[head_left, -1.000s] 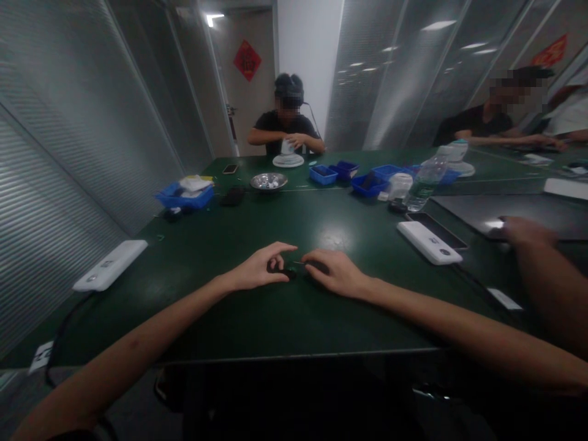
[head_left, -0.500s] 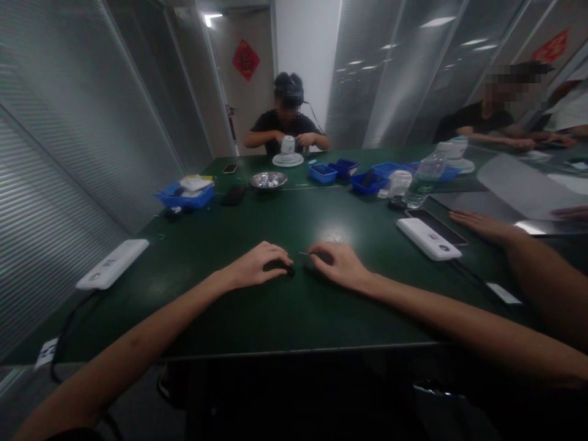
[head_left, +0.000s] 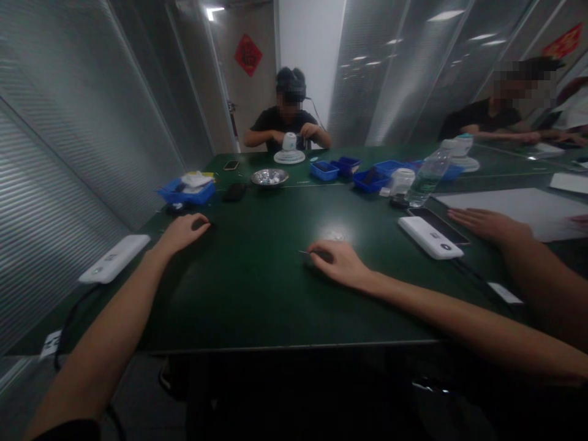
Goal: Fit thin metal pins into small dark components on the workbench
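Observation:
Over the left part of the green table, my left hand is closed in a pinch. A small black piece shows at its fingertips, too dark and small to name. My right hand rests on the tabletop near the middle, thumb and forefinger pressed together. From that pinch a thin metal rod sticks out to the left; its other end is hidden in the hand.
A blue tray with tissues, a black pouch-like item and a metal dish stand beyond my left hand. White power banks flank my arms. A bottle stands right, near another person's hand. A person sits opposite.
My left hand has moved left and away from my right hand, carrying the small black piece. My right hand has stayed in place. The neighbour's sheet now lies flatter.

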### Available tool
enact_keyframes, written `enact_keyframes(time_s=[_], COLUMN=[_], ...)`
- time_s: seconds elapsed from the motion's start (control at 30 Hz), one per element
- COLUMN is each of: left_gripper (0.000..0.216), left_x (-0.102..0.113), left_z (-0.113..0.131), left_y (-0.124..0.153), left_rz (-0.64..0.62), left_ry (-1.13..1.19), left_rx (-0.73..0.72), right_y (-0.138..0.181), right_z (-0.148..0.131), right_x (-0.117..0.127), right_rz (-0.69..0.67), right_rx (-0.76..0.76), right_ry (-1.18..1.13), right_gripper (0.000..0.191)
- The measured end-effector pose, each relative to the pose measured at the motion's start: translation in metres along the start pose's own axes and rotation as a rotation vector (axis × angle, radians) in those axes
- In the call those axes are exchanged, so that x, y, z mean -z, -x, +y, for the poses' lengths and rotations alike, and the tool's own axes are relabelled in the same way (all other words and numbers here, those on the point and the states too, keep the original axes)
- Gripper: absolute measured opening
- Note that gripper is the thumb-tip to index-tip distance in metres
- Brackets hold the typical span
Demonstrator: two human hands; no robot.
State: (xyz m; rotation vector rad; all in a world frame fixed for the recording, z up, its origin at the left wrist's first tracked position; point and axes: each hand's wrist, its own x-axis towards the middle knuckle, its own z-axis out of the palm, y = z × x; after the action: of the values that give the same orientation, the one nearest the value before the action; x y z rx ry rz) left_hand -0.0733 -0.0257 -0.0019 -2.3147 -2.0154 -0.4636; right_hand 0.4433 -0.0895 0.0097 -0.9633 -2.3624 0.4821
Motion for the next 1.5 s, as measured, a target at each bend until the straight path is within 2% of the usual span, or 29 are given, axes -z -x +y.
enact_keyframes(time_s=[0.13,0.3,0.47,0.57,0.8,0.9,1.03,1.2,1.33,1.5], left_gripper=[0.04,0.038,0.033,0.026,0.022,0.021,0.031,0.028,0.027,0.031], left_x=[0.0,-0.006,-0.006,-0.006,0.0,0.005,0.005,0.004,0.006,0.008], left_z=[-0.018,-0.027,-0.029,-0.028,-0.01,-0.001,0.008,0.015,0.019,0.03], left_y=[0.001,-0.002,-0.006,-0.005,0.0,-0.002,-0.006,-0.005,-0.002,-0.001], left_rz=[0.029,0.042,0.04,0.006,0.151,0.155,0.114,0.11,0.178,0.141], left_ry=[-0.038,0.014,-0.003,0.021,0.07,0.185,0.331,0.234,0.15,0.194], left_rx=[0.077,0.113,0.377,0.437,0.401,0.382,0.365,0.304,0.217,0.302], right_y=[0.001,0.001,0.001,0.001,0.001,0.0,0.0,0.0,0.001,0.0], right_z=[0.001,0.002,0.001,0.001,-0.001,0.0,0.0,-0.003,-0.003,-0.002], right_x=[0.0,0.0,0.0,0.001,0.002,0.001,0.002,0.005,0.004,0.003], right_rz=[0.002,-0.014,-0.026,-0.026,-0.038,-0.04,-0.053,-0.073,-0.072,-0.071], right_rx=[0.002,0.0,-0.01,-0.004,-0.001,-0.012,-0.01,-0.023,-0.014,-0.005], right_ry=[0.003,0.019,0.018,0.018,0.012,0.02,0.016,0.008,0.005,0.002], right_gripper=[0.025,0.025,0.026,0.026,0.026,0.025,0.025,0.026,0.026,0.027])
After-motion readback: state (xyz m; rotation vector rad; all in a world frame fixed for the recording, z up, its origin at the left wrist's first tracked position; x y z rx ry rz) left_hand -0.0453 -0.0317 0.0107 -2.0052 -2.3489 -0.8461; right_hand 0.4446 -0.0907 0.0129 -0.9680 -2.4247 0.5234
